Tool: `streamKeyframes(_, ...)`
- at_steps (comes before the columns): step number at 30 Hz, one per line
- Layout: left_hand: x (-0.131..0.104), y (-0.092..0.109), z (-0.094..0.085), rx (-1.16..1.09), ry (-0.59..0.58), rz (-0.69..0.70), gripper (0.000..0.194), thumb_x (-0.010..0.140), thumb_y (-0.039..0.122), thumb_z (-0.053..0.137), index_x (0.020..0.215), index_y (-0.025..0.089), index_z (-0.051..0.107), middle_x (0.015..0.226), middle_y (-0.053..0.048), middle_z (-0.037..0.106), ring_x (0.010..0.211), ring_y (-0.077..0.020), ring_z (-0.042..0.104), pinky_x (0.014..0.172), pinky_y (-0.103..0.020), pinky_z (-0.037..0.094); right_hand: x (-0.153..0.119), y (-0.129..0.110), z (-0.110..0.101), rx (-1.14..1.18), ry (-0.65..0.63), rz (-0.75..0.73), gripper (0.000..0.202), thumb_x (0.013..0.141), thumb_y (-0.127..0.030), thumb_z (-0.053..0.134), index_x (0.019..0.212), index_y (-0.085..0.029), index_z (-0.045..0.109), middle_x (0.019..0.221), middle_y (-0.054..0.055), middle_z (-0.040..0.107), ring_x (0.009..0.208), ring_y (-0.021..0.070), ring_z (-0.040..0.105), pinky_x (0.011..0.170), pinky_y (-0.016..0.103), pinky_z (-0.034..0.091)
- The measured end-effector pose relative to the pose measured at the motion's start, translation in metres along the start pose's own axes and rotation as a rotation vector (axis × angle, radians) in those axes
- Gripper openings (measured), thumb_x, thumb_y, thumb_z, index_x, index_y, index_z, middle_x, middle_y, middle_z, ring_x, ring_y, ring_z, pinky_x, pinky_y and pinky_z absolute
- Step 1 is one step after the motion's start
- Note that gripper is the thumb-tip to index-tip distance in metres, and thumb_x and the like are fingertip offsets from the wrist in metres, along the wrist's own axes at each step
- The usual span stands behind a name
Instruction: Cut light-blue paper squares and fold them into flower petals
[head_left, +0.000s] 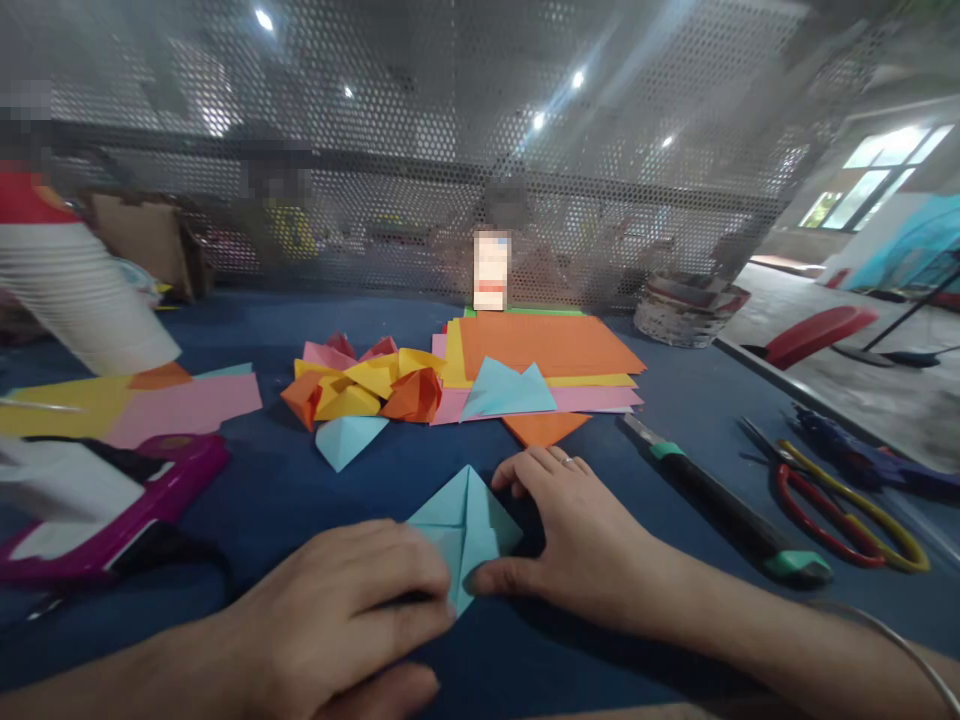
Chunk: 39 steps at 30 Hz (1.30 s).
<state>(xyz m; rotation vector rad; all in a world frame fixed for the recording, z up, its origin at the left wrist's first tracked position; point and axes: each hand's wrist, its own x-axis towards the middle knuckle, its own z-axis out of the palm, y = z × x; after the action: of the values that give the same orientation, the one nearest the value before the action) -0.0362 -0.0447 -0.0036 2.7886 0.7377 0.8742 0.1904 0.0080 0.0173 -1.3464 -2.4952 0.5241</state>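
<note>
A folded light blue origami paper (469, 510) lies on the dark blue tabletop, its creased point facing away from me. My left hand (360, 600) is closed at its left lower side, fingertips pressed on the paper. From the right, my right hand (570, 510) curves around the paper's right corner, thumb on the lower flap and fingers bent near the upper edge. Part of the paper is hidden by both hands. Just beyond lie a small light blue folded piece (349, 438), an orange folded piece (546, 428) and a larger light blue folded piece (510, 390).
Yellow, orange and pink folded pieces (360, 385) sit left of a stack of coloured paper (547, 345). On the right lie a utility knife (735, 510) and scissors (847, 515). A purple glue gun (165, 500) and stacked paper cups (90, 290) stand left. Perforated metal (420, 130) rises behind.
</note>
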Motion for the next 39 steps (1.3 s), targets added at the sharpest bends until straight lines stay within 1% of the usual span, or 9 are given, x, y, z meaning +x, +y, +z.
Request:
streamKeyframes(4, 0.010, -0.005, -0.002, 0.024, 0.129, -0.173, 0.029, 0.089, 0.012, 0.044, 0.113, 0.020, 0.057, 0.106, -0.007, 0.061, 0.098, -0.0193, 0.059, 0.082, -0.029, 0.051, 0.000, -0.003, 0.005, -0.056, -0.007, -0.013, 0.052, 0.057, -0.055, 0.079, 0.087, -0.018, 0.058, 0.093, 0.005, 0.056, 0.087, 0.0233, 0.050, 0.075, 0.037, 0.039)
streamKeyframes(8, 0.027, -0.016, -0.009, -0.015, 0.105, -0.488, 0.029, 0.089, 0.027, 0.052, 0.117, 0.021, 0.053, 0.112, -0.007, 0.060, 0.087, -0.0185, 0.061, 0.076, -0.031, 0.053, 0.002, -0.008, 0.001, -0.015, -0.032, -0.046, 0.035, 0.065, -0.042, 0.078, 0.076, -0.017, 0.056, 0.084, 0.002, 0.056, 0.081, 0.0188, 0.050, 0.072, 0.031, 0.038)
streamKeyframes(13, 0.044, -0.026, -0.017, -0.260, 0.042, -0.595, 0.022, 0.085, 0.026, 0.055, 0.105, 0.019, 0.062, 0.080, 0.001, 0.063, 0.062, -0.0117, 0.055, 0.056, -0.021, 0.046, 0.010, -0.016, -0.007, 0.206, -0.073, -0.031, 0.013, 0.077, -0.025, 0.064, 0.073, -0.017, 0.054, 0.066, -0.004, 0.050, 0.061, 0.0113, 0.044, 0.055, 0.022, 0.033)
streamKeyframes(17, 0.056, -0.036, -0.020, -0.501, 0.203, -0.762, 0.012, 0.072, 0.026, 0.066, 0.077, 0.015, 0.066, 0.059, 0.005, 0.054, 0.054, -0.0104, 0.047, 0.049, -0.019, 0.035, 0.026, -0.011, -0.006, 0.509, 0.046, -0.044, 0.012, 0.080, -0.028, 0.060, 0.080, -0.016, 0.058, 0.071, -0.002, 0.056, 0.066, 0.0117, 0.048, 0.059, 0.022, 0.037)
streamKeyframes(23, 0.066, -0.044, -0.021, -0.616, 0.346, -0.807, 0.019, 0.072, 0.033, 0.062, 0.078, 0.014, 0.060, 0.062, 0.003, 0.054, 0.050, -0.0089, 0.047, 0.046, -0.019, 0.038, 0.045, -0.004, 0.003, 0.830, -0.058, -0.034, 0.027, 0.074, -0.040, 0.069, 0.082, -0.015, 0.065, 0.079, 0.003, 0.065, 0.071, 0.0163, 0.058, 0.068, 0.027, 0.045)
streamKeyframes(29, 0.049, -0.048, -0.015, -0.696, 0.373, -0.845, 0.023, 0.072, 0.035, 0.063, 0.080, 0.014, 0.060, 0.061, 0.004, 0.052, 0.048, -0.0089, 0.048, 0.042, -0.019, 0.043, 0.033, -0.011, 0.005, 0.979, -0.121, -0.137, 0.045, 0.068, -0.045, 0.075, 0.102, -0.017, 0.064, 0.099, 0.005, 0.067, 0.091, 0.0207, 0.061, 0.087, 0.034, 0.045)
streamKeyframes(32, 0.043, -0.048, -0.013, -0.728, 0.355, -0.844, 0.023, 0.073, 0.036, 0.063, 0.081, 0.014, 0.060, 0.060, 0.004, 0.052, 0.047, -0.0086, 0.049, 0.042, -0.020, 0.044, 0.029, -0.012, 0.008, 0.957, -0.097, -0.143, 0.042, 0.068, -0.037, 0.076, 0.103, -0.018, 0.063, 0.097, 0.004, 0.066, 0.088, 0.0194, 0.060, 0.082, 0.031, 0.046)
streamKeyframes(35, 0.042, -0.046, -0.012, -0.767, 0.324, -0.845, 0.026, 0.073, 0.036, 0.064, 0.085, 0.014, 0.059, 0.063, 0.004, 0.054, 0.047, -0.0088, 0.050, 0.042, -0.021, 0.045, 0.030, -0.009, 0.014, 0.824, -0.017, -0.087, 0.022, 0.078, -0.035, 0.066, 0.088, -0.014, 0.066, 0.082, 0.002, 0.063, 0.077, 0.0163, 0.056, 0.072, 0.026, 0.044)
streamKeyframes(39, 0.043, -0.045, -0.011, -0.823, 0.295, -0.834, 0.032, 0.072, 0.034, 0.064, 0.095, 0.014, 0.055, 0.073, 0.001, 0.059, 0.056, -0.0110, 0.053, 0.048, -0.023, 0.049, 0.032, -0.002, 0.017, 0.806, -0.026, -0.067, 0.023, 0.081, -0.034, 0.062, 0.082, -0.011, 0.067, 0.074, 0.001, 0.059, 0.068, 0.0132, 0.051, 0.064, 0.024, 0.041)
